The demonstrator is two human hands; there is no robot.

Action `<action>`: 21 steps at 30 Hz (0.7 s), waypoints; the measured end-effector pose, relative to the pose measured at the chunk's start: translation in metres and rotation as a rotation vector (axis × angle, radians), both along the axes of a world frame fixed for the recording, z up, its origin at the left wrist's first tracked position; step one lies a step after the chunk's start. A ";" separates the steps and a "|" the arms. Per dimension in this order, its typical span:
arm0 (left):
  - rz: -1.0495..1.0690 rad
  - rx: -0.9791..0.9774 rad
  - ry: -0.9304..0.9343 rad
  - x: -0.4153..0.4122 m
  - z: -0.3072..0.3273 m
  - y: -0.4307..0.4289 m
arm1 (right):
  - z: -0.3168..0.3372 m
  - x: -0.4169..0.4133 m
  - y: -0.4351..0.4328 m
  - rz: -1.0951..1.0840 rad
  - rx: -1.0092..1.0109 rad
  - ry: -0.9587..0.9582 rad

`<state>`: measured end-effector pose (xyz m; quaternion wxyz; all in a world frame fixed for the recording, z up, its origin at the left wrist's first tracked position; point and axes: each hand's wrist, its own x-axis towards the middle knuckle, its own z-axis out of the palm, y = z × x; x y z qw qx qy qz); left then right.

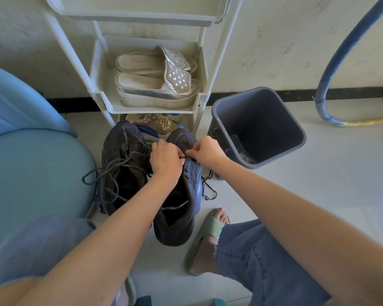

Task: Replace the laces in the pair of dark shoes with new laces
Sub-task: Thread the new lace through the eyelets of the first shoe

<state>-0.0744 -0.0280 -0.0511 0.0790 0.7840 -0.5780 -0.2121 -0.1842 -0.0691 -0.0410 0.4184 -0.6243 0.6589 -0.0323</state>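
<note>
On the floor [318,173], the lace [177,205] of the dark shoe [175,230] is pinched at the eyelets by left hand [166,161] and right hand [205,151], each grip closed; soft, limp cord, judged best held near its tip.

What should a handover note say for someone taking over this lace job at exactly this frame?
Left hand: grip pinched on the old lace at the eyelet row of the shoe nearer the bin.
Right hand: pinching the same lace right beside it.
The other shoe stands alongside, with its slack lace threaded and the ends loose.
Done: laces loosened; neither shoe is fully unlaced.
Left: pull both old laces out, then thread the new ones. No new laces are in view. The bin stands close by.
</note>
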 end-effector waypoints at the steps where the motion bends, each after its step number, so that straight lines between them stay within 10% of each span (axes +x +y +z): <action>1: -0.010 0.011 -0.005 0.000 -0.001 0.000 | 0.001 0.000 0.000 0.011 0.021 -0.007; 21: -0.403 0.160 -0.146 0.005 0.004 -0.015 | 0.004 -0.005 0.008 0.298 0.034 0.067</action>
